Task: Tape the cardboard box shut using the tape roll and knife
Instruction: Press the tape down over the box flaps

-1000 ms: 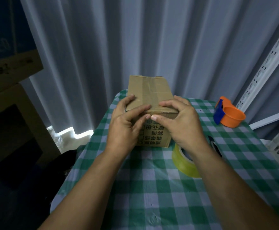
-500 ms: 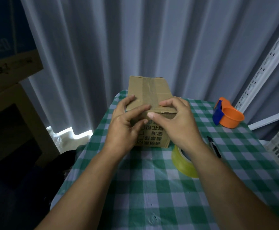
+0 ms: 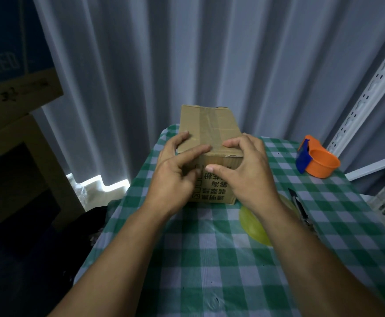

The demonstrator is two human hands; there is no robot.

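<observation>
**Both my hands pressing on a cardboard box on a checked desk**

I look down at a desk covered in a green and white checked cloth. A closed cardboard box sits at the far end of it, with a strip of clear tape running along the seam of its top toward me. Dark printed characters show on its near face.

My left hand rests against the box's near left corner, the thumb lying on the left of the top, the forefinger laid flat across the top near the edge, and the other fingers curled against the near face. My right hand covers the near right corner, fingertips bent onto the top by the tape, and the thumb pressing the near face. Neither grip closes around anything; both are loose, pressing on the box.

A yellow tape roll lies on the desk just near of the box, partly hidden under my right forearm. A dark knife lies just right of that. Far right sits an orange and blue tape dispenser. Grey curtains hang behind the desk.
</observation>
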